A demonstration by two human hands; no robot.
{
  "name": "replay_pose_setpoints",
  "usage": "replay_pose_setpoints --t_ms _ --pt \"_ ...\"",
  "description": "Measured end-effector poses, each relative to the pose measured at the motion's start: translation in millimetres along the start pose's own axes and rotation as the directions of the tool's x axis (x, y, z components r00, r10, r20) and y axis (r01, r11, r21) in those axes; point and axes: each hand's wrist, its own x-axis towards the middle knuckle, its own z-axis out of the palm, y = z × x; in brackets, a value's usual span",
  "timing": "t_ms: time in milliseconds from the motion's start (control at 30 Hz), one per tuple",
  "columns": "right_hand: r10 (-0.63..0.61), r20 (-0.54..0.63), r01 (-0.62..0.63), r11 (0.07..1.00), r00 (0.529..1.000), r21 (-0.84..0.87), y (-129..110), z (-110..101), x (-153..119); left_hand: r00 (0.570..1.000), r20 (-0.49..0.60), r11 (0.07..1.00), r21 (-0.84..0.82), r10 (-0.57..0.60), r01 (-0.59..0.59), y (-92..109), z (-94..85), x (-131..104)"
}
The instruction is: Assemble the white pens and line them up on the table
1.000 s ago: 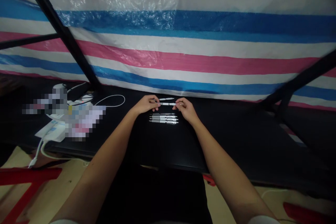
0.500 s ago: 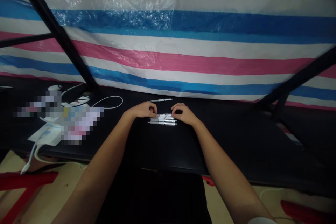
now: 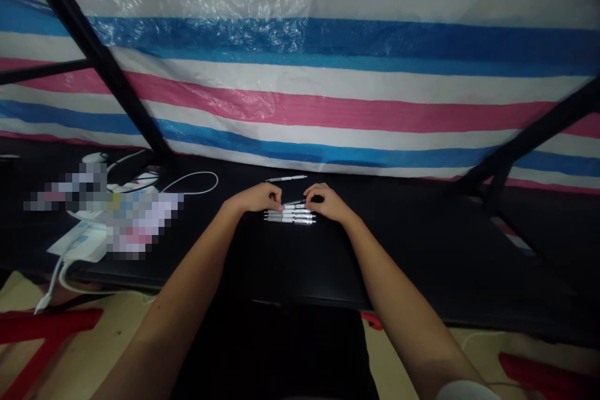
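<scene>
Several slim white-and-grey pens (image 3: 289, 220) lie side by side on the black table, pointing left and right. At the far edge of this row, my left hand (image 3: 262, 197) has thumb and fingertips closed at the left end of a pen (image 3: 294, 207). My right hand (image 3: 327, 202) is closed in the same way at that pen's right end. The fingertips partly hide both ends. Just behind it, a thin dark-looking pen (image 3: 295, 202) shows between the hands. One more pen (image 3: 287, 178) lies apart, farther back.
White cables (image 3: 192, 182), a white power strip (image 3: 87, 237) and blurred-out packets (image 3: 145, 225) crowd the left of the black table (image 3: 412, 250). Dark metal bars (image 3: 100, 62) slant up at both sides. A striped plastic sheet (image 3: 328, 112) hangs behind the table.
Both hands stay at the pen row with only slight finger shifts. A dark, thin pen shape now shows more plainly between the fingertips. The separate pen has not moved.
</scene>
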Motion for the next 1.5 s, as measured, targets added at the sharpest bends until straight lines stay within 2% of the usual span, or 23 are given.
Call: replay_pose_setpoints --t_ms 100,233,333,433,533,700,767,833,900,967,1000,1167,1267,1400,1500 --pt "-0.012 0.007 0.012 1.0 1.0 -0.004 0 1 0 0.999 -0.033 1.0 0.01 -0.013 0.013 -2 3.7 3" --pt "-0.035 0.014 0.035 0.999 0.999 0.004 -3 3 1 0.995 -0.075 0.998 0.032 0.059 -0.057 -1 6.0 5" --pt "-0.036 0.028 0.036 0.999 0.999 0.002 -5 4 2 0.993 -0.063 0.993 0.061 0.101 -0.097 1 5.3 5" --pt "-0.033 0.037 0.034 0.999 0.999 -0.003 -7 4 2 0.995 -0.054 0.993 0.078 0.088 -0.084 2 4.6 4" --pt "-0.024 0.037 0.024 1.0 0.999 -0.007 -10 4 1 0.997 -0.07 0.999 0.018 0.043 -0.042 2 5.2 3" --pt "0.0 0.036 -0.001 0.999 0.999 0.032 -15 6 0 0.998 -0.05 0.995 -0.099 0.029 -0.033 0 6.6 3" --pt "0.01 0.015 -0.011 0.998 1.0 0.066 -13 7 1 0.99 -0.138 0.994 -0.093 0.04 -0.053 0 6.5 4" --pt "0.051 -0.07 -0.043 0.993 0.996 0.11 -8 10 3 0.943 -0.327 0.996 -0.022 0.071 -0.083 -1 6.0 5" --pt "0.114 -0.21 -0.085 0.986 0.971 0.144 0 13 6 0.853 -0.509 0.992 0.101 0.114 -0.072 -3 5.1 8" --pt "0.149 -0.307 -0.115 0.985 0.94 0.127 6 17 9 0.788 -0.596 0.977 0.21 0.156 -0.034 -7 4.6 13" --pt "0.153 -0.337 -0.122 0.986 0.929 0.113 9 18 10 0.777 -0.606 0.97 0.242 0.169 -0.022 -10 4.5 17" --pt "0.173 -0.383 -0.141 0.984 0.908 0.111 13 23 14 0.815 -0.571 0.953 0.29 0.098 0.089 -26 6.3 35" --pt "0.229 -0.393 -0.177 0.97 0.89 0.165 14 24 14 0.826 -0.559 0.946 0.299 0.069 0.123 -28 7.0 37" --pt "0.286 -0.406 -0.191 0.947 0.868 0.26 13 26 15 0.841 -0.519 0.958 0.288 0.152 0.004 -15 11.9 27" --pt "0.284 -0.337 -0.16 0.923 0.898 0.351 8 27 15 0.822 -0.525 0.952 0.298 0.222 -0.066 0 21.0 20"
